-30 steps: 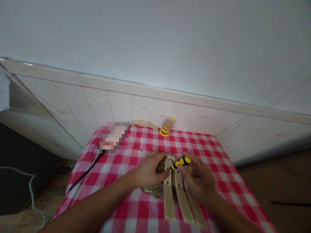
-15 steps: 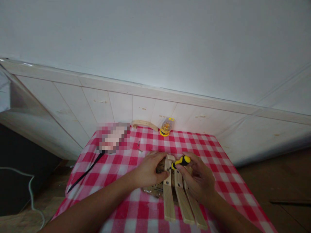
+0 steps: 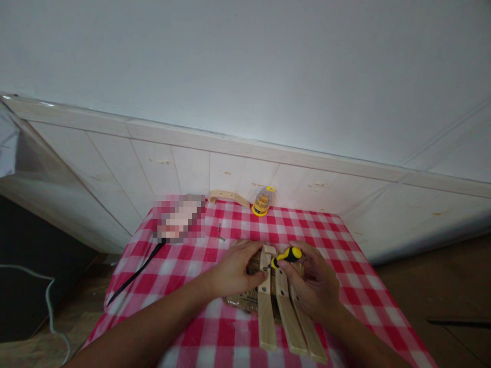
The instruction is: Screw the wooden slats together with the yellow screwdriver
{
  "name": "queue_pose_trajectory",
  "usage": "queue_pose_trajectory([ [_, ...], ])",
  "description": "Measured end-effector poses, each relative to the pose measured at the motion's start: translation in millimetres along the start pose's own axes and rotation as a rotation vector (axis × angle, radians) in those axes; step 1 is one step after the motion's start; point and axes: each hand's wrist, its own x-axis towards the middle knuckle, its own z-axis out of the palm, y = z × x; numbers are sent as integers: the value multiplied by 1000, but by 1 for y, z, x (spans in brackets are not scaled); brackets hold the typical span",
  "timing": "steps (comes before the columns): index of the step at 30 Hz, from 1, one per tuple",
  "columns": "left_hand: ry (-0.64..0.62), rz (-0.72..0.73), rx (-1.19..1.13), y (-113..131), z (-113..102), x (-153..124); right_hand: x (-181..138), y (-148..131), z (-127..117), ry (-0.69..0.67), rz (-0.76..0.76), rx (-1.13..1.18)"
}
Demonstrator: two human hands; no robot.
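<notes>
My right hand (image 3: 316, 286) grips a yellow-and-black screwdriver (image 3: 288, 255), its tip slanting down to a screw near the upper end of the leftmost wooden piece (image 3: 266, 322). Thumb and fingers of my left hand (image 3: 240, 268) close around that piece's upper part. Beside it lie a second wooden piece (image 3: 292, 327) and a third wooden piece (image 3: 312, 335), partly under my right hand. Dark screw heads or holes show on them. Beneath is a brown patterned pack in clear plastic (image 3: 241, 301), mostly covered by my hands and the wood.
On the red-and-white checked tablecloth (image 3: 184, 286), a curved wooden hook piece (image 3: 230, 196) and a clear-and-yellow bit case (image 3: 264, 201) stand by the wall. Two small screws (image 3: 221, 238) lie left of centre. A pixelated object with a black strap (image 3: 138, 271) is at the left.
Hardly anything differs. The screwdriver's handle has turned slightly in my right hand, while my left hand stays in place on the wood.
</notes>
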Motion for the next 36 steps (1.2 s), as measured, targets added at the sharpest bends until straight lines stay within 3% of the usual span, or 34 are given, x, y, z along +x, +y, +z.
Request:
queue_pose_trajectory([
  [10,-14,-11,15,0,-1,0,-3,-12,-5,-10,-89,88],
  [25,-18,-4,2,-4,0,0,-3,-21,-15,-241,-189,1],
  [36,-14,-7,22,-5,2,0,-6,-14,-10,-181,-96,29],
])
